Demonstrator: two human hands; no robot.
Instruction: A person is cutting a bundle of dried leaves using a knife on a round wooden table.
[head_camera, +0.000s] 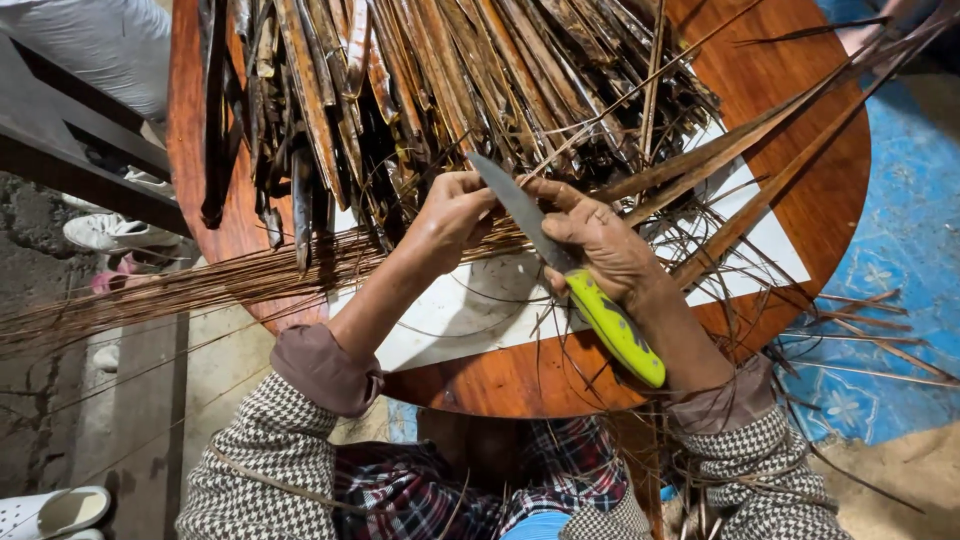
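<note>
Centrally, a knife (570, 270) with a grey blade and a yellow-green handle lies in the right hand (600, 245), whose fingers are curled tightly round the top of the handle; the handle's butt sticks out toward five o'clock, past the wrist, and the blade points toward eleven o'clock. The blade tip reaches up to the left hand (455, 210), which is pinched shut on a thin brown leaf strip (640, 185) right at the blade; how many strands it holds cannot be told. That strip runs off toward two o'clock, alongside other long dry leaves fanning to the table's far edge.

Both hands hover over a white panel (470, 310) set into the top of a round, reddish-brown wooden table (520, 385). At twelve o'clock from the hands, a thick heap of dark, flat dried leaf pieces (400, 80) covers most of the table. At nine o'clock, a bundle of thin, pale brown ribs (170, 295) stretches out over the table's edge and beyond it.

Nearer, at six o'clock, houndstooth sleeves with brown cuffs frame a plaid garment. White shoes (115, 232) sit on the ground at nine o'clock, and a blue patterned mat (900, 250) lies at three o'clock.
</note>
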